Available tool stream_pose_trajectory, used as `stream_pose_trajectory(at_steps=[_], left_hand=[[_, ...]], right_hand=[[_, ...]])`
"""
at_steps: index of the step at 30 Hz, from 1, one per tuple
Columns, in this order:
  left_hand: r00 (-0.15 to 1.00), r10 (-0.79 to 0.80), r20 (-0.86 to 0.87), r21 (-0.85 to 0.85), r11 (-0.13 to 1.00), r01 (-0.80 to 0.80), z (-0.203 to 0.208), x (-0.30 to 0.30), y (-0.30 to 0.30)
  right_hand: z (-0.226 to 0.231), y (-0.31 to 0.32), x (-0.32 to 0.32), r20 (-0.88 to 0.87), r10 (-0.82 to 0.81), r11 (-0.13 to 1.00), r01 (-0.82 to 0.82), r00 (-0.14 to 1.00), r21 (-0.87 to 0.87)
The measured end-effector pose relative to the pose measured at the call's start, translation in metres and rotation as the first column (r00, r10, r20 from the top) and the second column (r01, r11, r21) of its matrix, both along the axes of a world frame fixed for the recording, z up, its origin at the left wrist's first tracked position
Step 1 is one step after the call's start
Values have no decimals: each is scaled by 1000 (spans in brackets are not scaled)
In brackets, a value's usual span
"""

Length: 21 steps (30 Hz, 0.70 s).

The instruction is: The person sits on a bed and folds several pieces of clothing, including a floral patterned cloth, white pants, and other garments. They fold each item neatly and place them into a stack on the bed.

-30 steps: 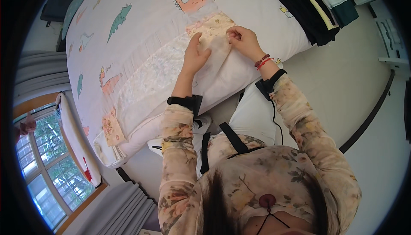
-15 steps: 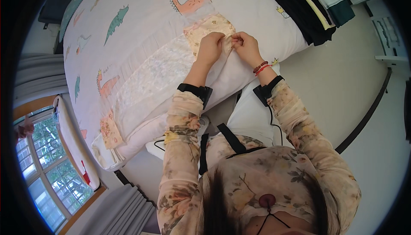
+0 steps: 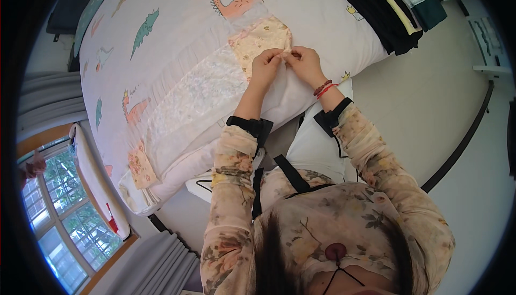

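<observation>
Meeting near the upper centre of the frame, the left hand (image 3: 264, 68) and the right hand (image 3: 306, 67) have their fingertips close together, each thumb and forefinger apparently pinching the lower right edge of a cream floral cloth (image 3: 260, 41). This cloth lies on a dinosaur-print bed cover (image 3: 183, 21), just above the hands; a sheer white fabric (image 3: 201, 80) extends from it toward the lower left, though whether the two are joined cannot be told. A second floral piece (image 3: 141, 167) rests at the bed's lower left edge, and black folded clothing (image 3: 359, 6) lies at upper right. Judged from this posture, the thin edge could slip from so small a pinch, an uneven pull could crease the cloth or skew its corner, and a forearm brushing the sheer fabric could drag it out of line.
</observation>
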State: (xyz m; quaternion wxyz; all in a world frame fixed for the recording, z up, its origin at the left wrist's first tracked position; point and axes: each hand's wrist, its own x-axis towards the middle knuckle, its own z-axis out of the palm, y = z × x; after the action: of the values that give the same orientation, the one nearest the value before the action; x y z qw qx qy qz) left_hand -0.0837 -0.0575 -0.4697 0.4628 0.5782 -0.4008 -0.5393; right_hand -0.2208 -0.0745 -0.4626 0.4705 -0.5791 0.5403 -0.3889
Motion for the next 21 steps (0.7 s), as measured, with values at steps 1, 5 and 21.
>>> stream_pose_trajectory(at_steps=[1, 5, 21], left_hand=[[1000, 6, 5, 18, 1000, -7, -3, 4, -2], [670, 458, 585, -464, 866, -186, -28, 47, -24], [833, 134, -536, 159, 986, -56, 0, 124, -121]], right_hand=[[-4, -1, -3, 54, -31, 997, 27, 998, 77], [-11, -3, -19, 224, -139, 947, 64, 965, 314], [-32, 9, -38, 163, -193, 928, 126, 968, 352]])
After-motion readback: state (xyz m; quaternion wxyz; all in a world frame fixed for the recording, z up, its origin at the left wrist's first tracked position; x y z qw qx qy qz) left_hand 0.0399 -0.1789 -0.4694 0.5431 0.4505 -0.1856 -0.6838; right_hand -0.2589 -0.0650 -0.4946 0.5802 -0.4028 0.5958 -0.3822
